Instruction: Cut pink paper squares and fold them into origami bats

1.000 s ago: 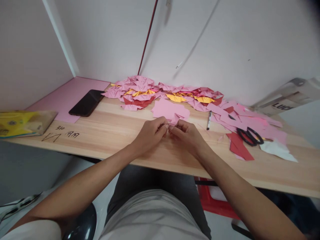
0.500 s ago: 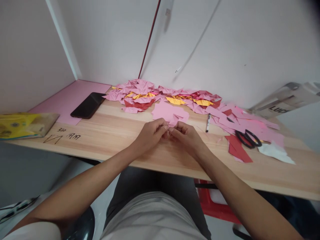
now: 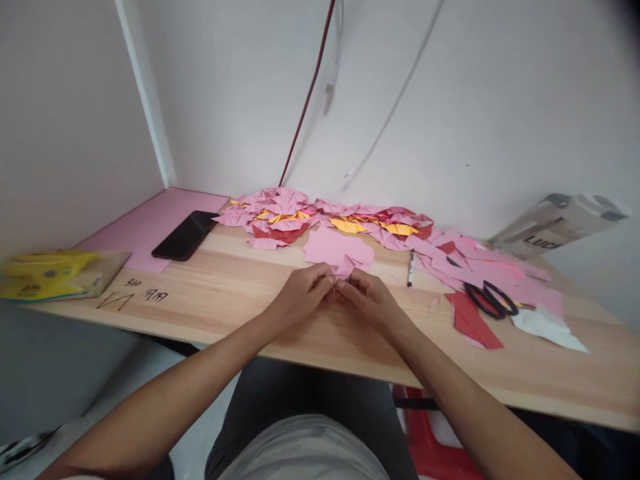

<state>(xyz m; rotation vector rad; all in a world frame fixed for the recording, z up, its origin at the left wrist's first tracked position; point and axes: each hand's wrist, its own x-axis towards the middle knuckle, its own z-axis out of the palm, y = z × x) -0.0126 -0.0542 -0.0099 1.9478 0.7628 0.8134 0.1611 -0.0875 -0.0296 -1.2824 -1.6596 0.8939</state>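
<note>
My left hand (image 3: 311, 288) and my right hand (image 3: 367, 293) meet near the middle of the table, thumbs and fingertips pinched together. Between them is a small folded pink paper (image 3: 345, 268), mostly covered by my fingers. Just beyond lies a flat pink paper sheet (image 3: 333, 247). Behind it, a heap of folded paper shapes (image 3: 287, 200) in pink, yellow and red runs along the wall, some with small drawn faces.
To the right are a marker (image 3: 411, 268), pink paper scraps (image 3: 500, 273), red paper (image 3: 473, 320), black-handled scissors (image 3: 493, 300) and white tissue (image 3: 550, 329). A phone (image 3: 185, 235) rests partly on a large pink sheet (image 3: 123, 230) at left, near a yellow packet (image 3: 55, 275).
The whole scene sits lower in the picture as the head view tilts up slightly. Both hands stay pinched together at the folded paper, with little movement over the table.
</note>
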